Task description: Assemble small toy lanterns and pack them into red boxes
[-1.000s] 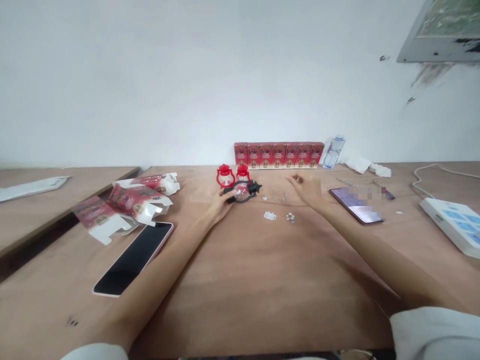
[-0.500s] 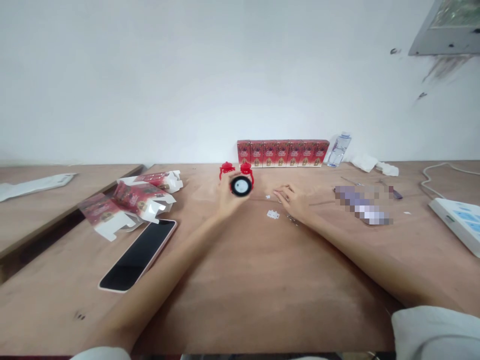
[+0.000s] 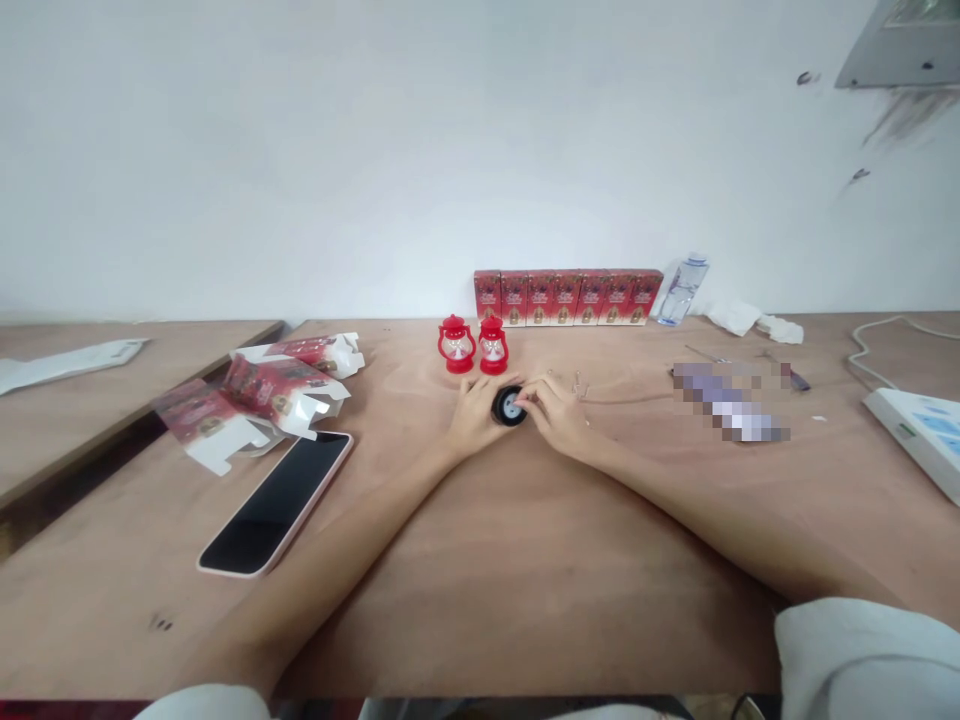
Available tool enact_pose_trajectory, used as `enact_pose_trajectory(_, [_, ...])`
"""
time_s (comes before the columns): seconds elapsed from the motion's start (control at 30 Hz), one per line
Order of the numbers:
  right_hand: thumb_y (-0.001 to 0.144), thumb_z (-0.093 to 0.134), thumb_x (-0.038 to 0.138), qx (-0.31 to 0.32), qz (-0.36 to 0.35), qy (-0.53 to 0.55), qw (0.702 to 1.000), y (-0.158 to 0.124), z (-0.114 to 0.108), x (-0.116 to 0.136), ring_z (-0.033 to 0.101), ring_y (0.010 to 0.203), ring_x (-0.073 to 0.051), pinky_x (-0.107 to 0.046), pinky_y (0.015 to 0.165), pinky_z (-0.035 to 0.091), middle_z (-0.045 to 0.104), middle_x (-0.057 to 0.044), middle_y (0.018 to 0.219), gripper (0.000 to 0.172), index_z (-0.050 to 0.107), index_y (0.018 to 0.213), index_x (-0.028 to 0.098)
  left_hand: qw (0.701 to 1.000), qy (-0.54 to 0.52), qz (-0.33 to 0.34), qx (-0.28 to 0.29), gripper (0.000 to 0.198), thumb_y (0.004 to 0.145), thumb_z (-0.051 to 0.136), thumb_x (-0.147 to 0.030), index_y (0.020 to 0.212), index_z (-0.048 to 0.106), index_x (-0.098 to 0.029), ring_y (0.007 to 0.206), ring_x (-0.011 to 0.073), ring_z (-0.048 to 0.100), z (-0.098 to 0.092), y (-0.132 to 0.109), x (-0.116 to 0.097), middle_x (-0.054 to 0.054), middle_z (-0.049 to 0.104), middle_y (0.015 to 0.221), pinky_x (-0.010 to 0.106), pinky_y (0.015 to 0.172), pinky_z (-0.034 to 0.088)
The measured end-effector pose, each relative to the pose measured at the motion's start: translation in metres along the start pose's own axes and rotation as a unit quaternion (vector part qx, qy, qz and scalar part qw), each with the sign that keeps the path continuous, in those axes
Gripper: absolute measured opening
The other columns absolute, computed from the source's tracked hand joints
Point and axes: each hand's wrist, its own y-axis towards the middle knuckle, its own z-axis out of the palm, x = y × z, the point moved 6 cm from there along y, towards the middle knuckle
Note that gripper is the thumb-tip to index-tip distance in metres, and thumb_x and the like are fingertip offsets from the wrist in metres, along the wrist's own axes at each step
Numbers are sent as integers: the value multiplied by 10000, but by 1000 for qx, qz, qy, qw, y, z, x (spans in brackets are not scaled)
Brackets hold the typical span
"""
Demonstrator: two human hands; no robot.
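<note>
My left hand (image 3: 474, 418) is closed around a round black object (image 3: 498, 406) with a pale disc-shaped face (image 3: 511, 404) turned up towards me; the rest of it is hidden in the hand. My right hand (image 3: 556, 412) has thumb and fingertips pinched together at the right side of that face. Whatever the pinch holds is too small to make out. Just behind my hands stand two small red lanterns, one on the left (image 3: 455, 345) and one on the right (image 3: 492, 346), both upright. Tiny metal pieces (image 3: 579, 386) lie beyond my right hand.
Red printed boxes (image 3: 566, 298) stand in a row against the wall, beside a clear bottle (image 3: 683, 290) and crumpled tissue (image 3: 731, 315). Flattened red-and-white cartons (image 3: 277, 390) and a phone (image 3: 277, 505) lie left. A blurred-out item (image 3: 731, 400) and a white device (image 3: 919, 435) are on the right.
My left hand has brought the black object right and nearer, away from the lanterns, which now show fully. My right hand has moved left from the tiny pieces onto the pale face.
</note>
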Motion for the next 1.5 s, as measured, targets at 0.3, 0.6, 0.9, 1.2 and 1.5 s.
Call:
enact_pose_trajectory(0.3, [916, 368, 362, -56, 146, 34, 987, 13, -27, -45, 525, 731, -161, -303, 703, 425, 542, -28, 803, 182, 448, 845, 214, 996, -6, -72, -50, 457, 688, 695, -332, 1100, 536, -214, 1045, 272, 568, -13, 3, 13, 83, 643, 1101, 412, 928, 359])
enact_pose_trajectory(0.6, [843, 511, 221, 128, 166, -46, 977, 14, -10, -81, 569, 717, -152, -283, 688, 425, 644, -50, 790, 106, 587, 795, 165, 988, -97, -86, -82, 475, 688, 706, -341, 1106, 519, -219, 1034, 262, 587, -14, 2, 16, 83, 627, 1110, 421, 909, 446])
enact_pose_trajectory(0.9, [875, 477, 250, 78, 158, -55, 983, 36, -11, -65, 594, 678, -168, -290, 652, 435, 674, -61, 768, 202, 655, 819, 172, 992, -82, -54, -74, 406, 702, 698, -348, 1038, 522, -203, 975, 252, 602, -12, 2, 16, 84, 631, 1027, 397, 869, 467])
enact_pose_trajectory(1.2, [825, 590, 189, -5, -65, -58, 996, 37, -6, 19, 588, 753, -169, -292, 715, 460, 656, -51, 779, 96, 648, 750, 170, 994, -65, -23, -89, 394, 695, 690, -258, 1040, 509, -197, 903, 209, 598, -11, 0, 17, 51, 614, 988, 347, 794, 491])
enact_pose_trajectory(1.5, [846, 592, 247, 32, -130, -72, 988, 34, -5, 20, 609, 839, -185, -318, 767, 494, 675, -76, 897, 107, 650, 836, 158, 993, -61, -24, -102, 402, 700, 698, -273, 1038, 498, -190, 877, 206, 597, -10, 0, 22, 53, 607, 969, 345, 774, 502])
